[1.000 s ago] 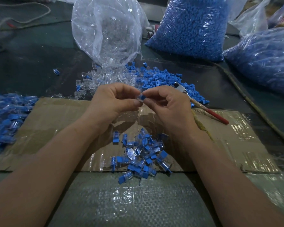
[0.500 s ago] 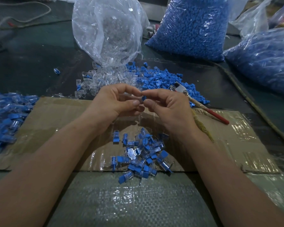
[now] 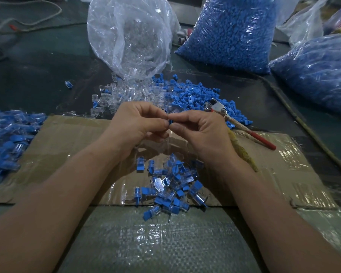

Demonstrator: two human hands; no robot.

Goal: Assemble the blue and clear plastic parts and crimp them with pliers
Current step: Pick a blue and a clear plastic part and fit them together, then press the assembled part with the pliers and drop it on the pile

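Your left hand (image 3: 138, 123) and right hand (image 3: 203, 131) meet fingertip to fingertip above the far edge of the cardboard sheet (image 3: 67, 138). Both have their fingers curled in a narrow pinch. A small blue part (image 3: 170, 121) sits right at the meeting point, caught between the thumb and forefinger tips of each hand. Only a sliver of it shows between your thumbs. Whether a clear piece is already on it you cannot tell from here, as your fingers cover the rest.

The pliers (image 3: 223, 113) lie on the table just beyond your right hand, untouched. Their metal head rests against the loose blue pieces (image 3: 195, 95) and their red-tipped handle runs out to the right over the cardboard's corner. Left of those blue pieces lies a spill of clear pieces (image 3: 122, 93), at the mouth of a clear bag (image 3: 130, 36).

Below your hands, between your wrists, a small heap of joined blue-and-clear pieces (image 3: 165, 186) lies on the cardboard near its front edge. A larger heap of similar pieces (image 3: 6, 138) lies at the far left. Two full bags of blue pieces stand further back, one (image 3: 230, 32) behind the loose pile and one (image 3: 319, 71) at the right.
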